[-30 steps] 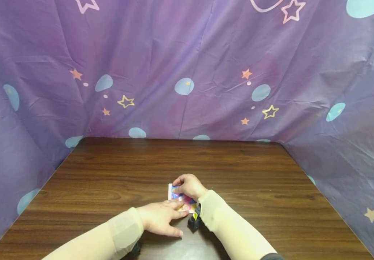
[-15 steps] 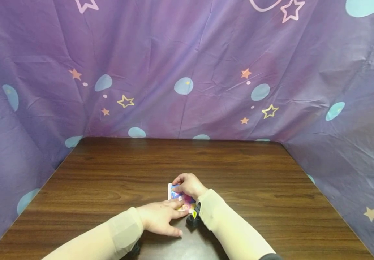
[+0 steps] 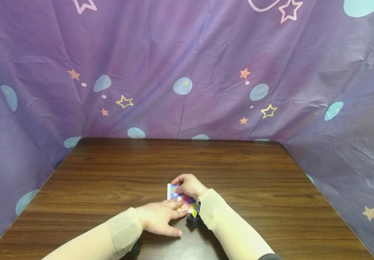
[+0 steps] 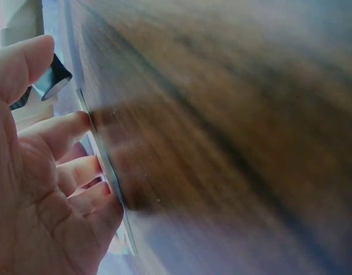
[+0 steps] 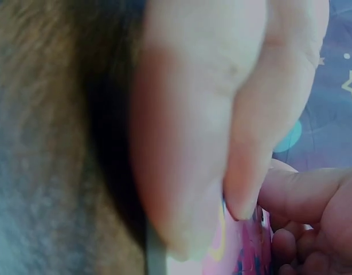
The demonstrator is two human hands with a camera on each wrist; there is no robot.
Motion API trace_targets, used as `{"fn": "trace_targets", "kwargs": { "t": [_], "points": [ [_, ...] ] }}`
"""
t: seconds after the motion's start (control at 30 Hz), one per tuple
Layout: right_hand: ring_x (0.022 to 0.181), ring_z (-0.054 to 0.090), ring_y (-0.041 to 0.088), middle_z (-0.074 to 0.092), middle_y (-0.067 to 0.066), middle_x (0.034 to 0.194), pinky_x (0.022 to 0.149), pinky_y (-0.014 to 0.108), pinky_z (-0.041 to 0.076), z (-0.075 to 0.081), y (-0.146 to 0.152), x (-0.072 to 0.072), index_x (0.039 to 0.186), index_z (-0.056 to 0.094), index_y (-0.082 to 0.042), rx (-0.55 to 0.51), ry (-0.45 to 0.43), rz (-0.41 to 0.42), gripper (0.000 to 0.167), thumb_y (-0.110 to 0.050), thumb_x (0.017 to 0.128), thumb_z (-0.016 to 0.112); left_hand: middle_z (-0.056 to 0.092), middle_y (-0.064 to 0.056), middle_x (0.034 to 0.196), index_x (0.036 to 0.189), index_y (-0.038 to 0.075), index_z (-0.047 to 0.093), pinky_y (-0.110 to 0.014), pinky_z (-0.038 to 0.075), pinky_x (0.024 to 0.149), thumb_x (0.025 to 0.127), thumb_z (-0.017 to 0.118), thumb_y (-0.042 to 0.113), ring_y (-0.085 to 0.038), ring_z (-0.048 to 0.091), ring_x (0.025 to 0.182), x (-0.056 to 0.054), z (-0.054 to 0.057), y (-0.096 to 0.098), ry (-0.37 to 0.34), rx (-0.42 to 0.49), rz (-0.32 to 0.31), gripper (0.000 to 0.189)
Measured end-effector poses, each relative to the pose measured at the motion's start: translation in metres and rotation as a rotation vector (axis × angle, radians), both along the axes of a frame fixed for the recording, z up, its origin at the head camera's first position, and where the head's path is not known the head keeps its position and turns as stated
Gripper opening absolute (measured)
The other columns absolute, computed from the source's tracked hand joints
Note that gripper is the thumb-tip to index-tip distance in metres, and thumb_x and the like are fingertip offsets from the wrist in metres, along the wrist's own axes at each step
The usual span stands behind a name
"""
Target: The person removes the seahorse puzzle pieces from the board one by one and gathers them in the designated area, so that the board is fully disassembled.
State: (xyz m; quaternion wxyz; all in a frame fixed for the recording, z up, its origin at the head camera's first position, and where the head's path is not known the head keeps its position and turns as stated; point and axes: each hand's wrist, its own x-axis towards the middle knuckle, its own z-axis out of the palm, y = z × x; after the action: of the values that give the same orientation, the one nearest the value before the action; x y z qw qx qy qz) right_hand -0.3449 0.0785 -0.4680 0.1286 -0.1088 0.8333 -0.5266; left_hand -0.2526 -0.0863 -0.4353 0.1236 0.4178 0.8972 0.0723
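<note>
While the left hand [image 3: 159, 217] is resting spread, fairly straight fingers on the near side of the card [image 3: 186, 207] lying on the table [image 3: 115, 169], the right hand [image 3: 190, 186] is curling over its far side, grip unclear, long axis partly hidden.

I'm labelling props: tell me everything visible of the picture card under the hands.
The picture card is thin and looks stiff, with a white border and blue, pink and yellow print. It lies flat on the brown wood-look table. The left hand touches its near part and the right hand its far part, together hiding much of the print.
</note>
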Motion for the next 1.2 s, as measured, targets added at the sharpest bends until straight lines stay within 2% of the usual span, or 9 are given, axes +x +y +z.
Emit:
{"fn": "trace_targets", "kwargs": {
  "t": [0.57,0.87,1.03,1.2],
  "points": [
    [0.070,0.055,0.011,0.061,0.002,0.078,0.060,0.020,0.047,0.001,0.000,0.001,0.095,0.071,0.002,0.023,-0.006,0.000,0.026,0.011,0.071,0.072,0.031,-0.011,0.154,0.144,0.023,0.047,-0.036,0.027,0.113,0.086,0.055,0.062,-0.023,0.028,0.142,-0.001,-0.002,0.000,0.011,0.000,0.002,0.070],
    [0.069,0.056,0.012,0.061,0.002,0.077,0.059,0.021,0.049,0.012,-0.009,0.000,0.091,0.069,0.000,0.141,-0.001,-0.001,0.025,0.011,0.069,0.071,0.031,-0.011,0.154,0.144,0.023,0.046,-0.036,0.027,0.114,0.086,0.055,0.062,-0.023,0.028,0.142,-0.001,-0.001,0.000,0.004,-0.003,0.008,0.071],
    [0.067,0.057,0.013,0.061,0.004,0.075,0.060,0.022,0.050,0.017,-0.012,0.001,0.090,0.067,0.001,0.159,-0.049,-0.014,0.024,0.013,0.069,0.069,0.034,-0.010,0.153,0.142,0.020,0.050,-0.035,0.028,0.113,0.086,0.055,0.062,-0.023,0.030,0.141,-0.001,-0.001,0.001,0.016,-0.003,0.005,0.071],
    [0.066,0.056,0.012,0.059,0.002,0.074,0.058,0.021,0.049,0.016,-0.009,0.000,0.089,0.067,0.002,0.140,-0.034,0.006,0.024,0.014,0.068,0.069,0.033,-0.010,0.154,0.143,0.021,0.049,-0.035,0.028,0.113,0.086,0.055,0.062,-0.022,0.030,0.141,-0.001,-0.001,0.001,0.011,-0.004,0.010,0.071]
  ]
}}
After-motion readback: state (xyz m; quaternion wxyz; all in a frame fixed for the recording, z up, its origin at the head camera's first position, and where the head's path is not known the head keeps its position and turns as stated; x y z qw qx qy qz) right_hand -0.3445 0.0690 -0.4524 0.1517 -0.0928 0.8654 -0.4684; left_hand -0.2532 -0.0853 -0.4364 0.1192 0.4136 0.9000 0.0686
